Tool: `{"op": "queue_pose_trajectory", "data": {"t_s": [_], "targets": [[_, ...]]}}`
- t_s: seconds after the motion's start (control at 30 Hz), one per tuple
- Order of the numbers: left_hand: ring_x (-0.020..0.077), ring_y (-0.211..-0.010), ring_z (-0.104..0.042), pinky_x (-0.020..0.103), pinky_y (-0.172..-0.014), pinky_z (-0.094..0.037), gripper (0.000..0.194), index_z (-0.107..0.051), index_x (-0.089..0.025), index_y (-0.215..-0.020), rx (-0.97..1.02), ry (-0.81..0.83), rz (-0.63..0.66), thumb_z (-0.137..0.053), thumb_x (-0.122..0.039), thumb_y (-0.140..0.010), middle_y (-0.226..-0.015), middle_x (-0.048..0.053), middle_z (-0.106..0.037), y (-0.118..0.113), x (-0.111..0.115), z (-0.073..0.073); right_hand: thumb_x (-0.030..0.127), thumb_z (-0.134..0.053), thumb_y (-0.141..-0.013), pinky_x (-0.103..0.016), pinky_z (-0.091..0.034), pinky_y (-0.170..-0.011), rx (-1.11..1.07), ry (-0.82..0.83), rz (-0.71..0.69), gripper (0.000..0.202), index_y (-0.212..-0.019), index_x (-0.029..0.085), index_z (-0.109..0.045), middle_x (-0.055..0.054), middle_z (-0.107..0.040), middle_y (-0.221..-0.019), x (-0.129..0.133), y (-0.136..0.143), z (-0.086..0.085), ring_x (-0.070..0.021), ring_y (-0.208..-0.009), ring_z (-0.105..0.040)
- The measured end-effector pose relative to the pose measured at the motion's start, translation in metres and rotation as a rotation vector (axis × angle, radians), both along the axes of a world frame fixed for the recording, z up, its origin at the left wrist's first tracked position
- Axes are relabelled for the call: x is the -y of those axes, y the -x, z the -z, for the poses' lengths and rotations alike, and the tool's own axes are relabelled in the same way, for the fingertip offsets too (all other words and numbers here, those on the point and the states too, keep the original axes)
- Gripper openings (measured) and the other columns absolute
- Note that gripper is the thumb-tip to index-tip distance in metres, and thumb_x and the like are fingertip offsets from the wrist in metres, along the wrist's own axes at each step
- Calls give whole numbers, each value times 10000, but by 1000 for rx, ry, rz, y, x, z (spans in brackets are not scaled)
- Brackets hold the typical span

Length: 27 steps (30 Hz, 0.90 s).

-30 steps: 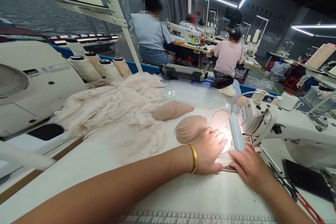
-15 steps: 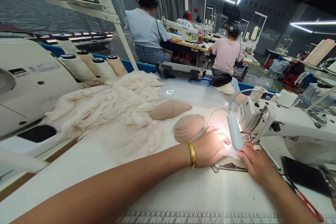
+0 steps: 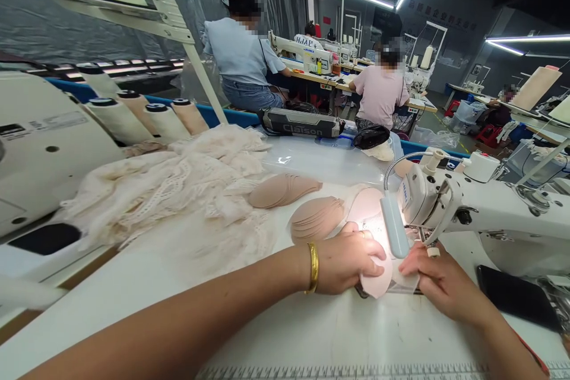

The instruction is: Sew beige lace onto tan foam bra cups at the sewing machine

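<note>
My left hand, with a gold bangle at the wrist, is closed on the edge of a pale pink bra cup in front of the sewing machine. Thin, sheer pale fabric lies to the right of that cup. My right hand pinches this fabric close below the needle area, which the lamp partly hides. Two fanned stacks of beige bra cups, a nearer one and a farther one, rest left of the machine. Behind my left hand lies another pink cup.
Cream lace fabric is heaped on the left. A black phone lies right of my right hand, and a ruler strip runs along the front edge. Thread cones stand behind the heap. Other people sit at machines farther back.
The pink cup in my left hand has come into view, turned over toward me. My right hand has shifted slightly, and the sheer fabric shows more between the hands. The camera view has moved a little.
</note>
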<state>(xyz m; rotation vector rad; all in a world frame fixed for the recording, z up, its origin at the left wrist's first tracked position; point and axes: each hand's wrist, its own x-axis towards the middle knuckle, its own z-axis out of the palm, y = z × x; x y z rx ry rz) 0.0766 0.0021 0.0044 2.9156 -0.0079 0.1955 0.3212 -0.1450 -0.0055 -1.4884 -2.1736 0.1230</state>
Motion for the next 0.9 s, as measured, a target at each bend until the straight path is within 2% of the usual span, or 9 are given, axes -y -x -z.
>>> {"op": "queue_pose_trajectory", "data": {"t_s": [0.07,0.13,0.2,0.27,0.37,0.47,0.63,0.73,0.9], "targets": [[227,-1000,-628,376,-822,-343,300,-690,-255,-939,7,-15,23,-587,-20,-785,-1151,-8,-731,-3,1,1,263,-387,-1035,-402,-557,-878,-286,139,-44,360,-1029,282,-746,-49,-735,-1008,-1,-1,-3,-236,-963,-664],[208,-918,-635,385,-848,-343,319,-663,-242,-883,14,-37,33,-576,18,-718,-1030,-33,-747,-5,2,3,340,-369,-1066,-396,-561,-898,-433,203,-39,400,-1043,272,-762,-50,-744,-1037,-4,1,0,-231,-963,-682],[193,-844,-630,400,-884,-335,298,-639,-233,-840,34,-78,32,-571,23,-702,-914,-47,-736,-5,2,6,373,-433,-1061,-396,-548,-934,-364,160,8,351,-1060,280,-772,-38,-757,-1042,-7,6,9,-230,-979,-687],[185,-811,-626,421,-921,-322,261,-620,-223,-806,58,-117,30,-573,17,-716,-864,-51,-722,-4,1,9,341,-500,-1043,-412,-524,-971,-196,78,29,274,-1105,298,-763,-25,-768,-1074,-10,10,18,-242,-1046,-672],[185,-819,-628,426,-948,-321,260,-618,-216,-786,84,-128,35,-579,26,-702,-876,-43,-725,-4,-2,12,259,-502,-1038,-443,-490,-997,21,4,41,265,-1139,319,-739,-5,-767,-1146,-11,12,27,-252,-1109,-649],[186,-847,-634,407,-959,-334,317,-659,-225,-824,111,-85,37,-585,45,-674,-911,-30,-739,-6,-7,13,227,-485,-1040,-480,-449,-1042,144,-23,80,281,-1150,316,-727,-9,-755,-1195,-12,9,28,-252,-1102,-653],[195,-910,-643,385,-969,-344,334,-683,-245,-911,161,-53,13,-621,17,-714,-1007,-17,-754,-11,-13,10,188,-471,-1035,-495,-437,-1053,177,-128,97,329,-1262,298,-682,-42,-740,-1224,-15,6,28,-266,-1123,-643],[199,-893,-637,382,-950,-355,277,-690,-253,-900,189,-81,10,-614,-19,-772,-1011,-7,-752,-13,-15,11,132,-480,-1000,-480,-450,-1042,182,-143,90,350,-1209,310,-697,-27,-745,-1212,-16,7,30,-258,-1096,-655],[203,-907,-628,369,-949,-361,271,-701,-242,-873,177,-99,3,-618,-9,-762,-970,-6,-755,-16,-17,12,103,-480,-970,-500,-442,-1035,185,-159,95,349,-1188,268,-698,-41,-759,-1168,-17,6,31,-282,-1110,-650]]}}
